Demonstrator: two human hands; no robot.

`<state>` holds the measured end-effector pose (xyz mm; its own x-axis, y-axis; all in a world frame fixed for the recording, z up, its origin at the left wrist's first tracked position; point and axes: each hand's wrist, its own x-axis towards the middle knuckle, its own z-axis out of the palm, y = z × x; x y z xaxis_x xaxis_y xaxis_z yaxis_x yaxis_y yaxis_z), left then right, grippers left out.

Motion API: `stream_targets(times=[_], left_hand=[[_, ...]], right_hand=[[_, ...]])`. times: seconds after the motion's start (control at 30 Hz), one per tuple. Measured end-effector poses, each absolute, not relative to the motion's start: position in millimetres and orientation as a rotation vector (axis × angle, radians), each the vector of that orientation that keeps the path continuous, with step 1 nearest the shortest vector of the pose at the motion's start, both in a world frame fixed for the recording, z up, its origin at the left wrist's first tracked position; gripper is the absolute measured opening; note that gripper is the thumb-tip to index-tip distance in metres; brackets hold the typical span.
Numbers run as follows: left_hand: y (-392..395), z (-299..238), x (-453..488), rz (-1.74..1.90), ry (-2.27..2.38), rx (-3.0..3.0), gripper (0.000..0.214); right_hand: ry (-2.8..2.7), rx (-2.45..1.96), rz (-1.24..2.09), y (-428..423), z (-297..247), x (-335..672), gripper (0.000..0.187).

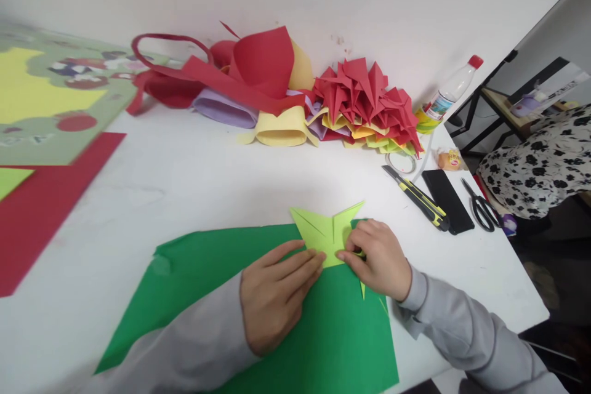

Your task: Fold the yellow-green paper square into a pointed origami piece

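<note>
A folded lime-green paper piece [325,231] with two pointed tips lies across the far edge of a dark green sheet [323,320]. My left hand [281,298] rests its outstretched fingertips on the piece's near left edge, pressing it down; its thumb is hidden. On the other side, my right hand [376,255] is closed, with thumb and curled fingers pinching the piece's right side. A narrow lime point sticks out below that hand. Whatever lies inside the right fingers is partly covered.
Red, yellow and purple paper shapes [258,74] and red folded paper [364,92] line the wall. To the right are a bottle [450,95], a utility knife [418,197], a black phone-like slab [447,202] and scissors [482,206]. Someone in patterned clothing [540,154] is beyond the table.
</note>
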<state>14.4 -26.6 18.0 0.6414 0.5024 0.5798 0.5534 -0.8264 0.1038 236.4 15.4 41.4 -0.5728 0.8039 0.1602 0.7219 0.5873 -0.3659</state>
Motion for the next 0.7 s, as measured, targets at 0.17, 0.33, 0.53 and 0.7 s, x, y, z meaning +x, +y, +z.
stream_targets(times=[0.17, 0.33, 0.53, 0.7], left_hand=[[-29, 14, 18, -0.876, -0.933, -2.792, 0.034], [-25, 17, 19, -0.721, -0.937, -2.851, 0.034], [-25, 18, 19, -0.702, -0.923, -2.848, 0.033], [-27, 27, 25, -0.715, -0.932, -2.825, 0.033]], right_hand=[[-2.529, -1.271, 0.376, 16, 41, 235, 0.025], [-2.536, -1.276, 0.372, 16, 42, 235, 0.026], [-2.558, -1.284, 0.370, 16, 41, 234, 0.027], [-2.567, -1.292, 0.376, 17, 42, 233, 0.028]])
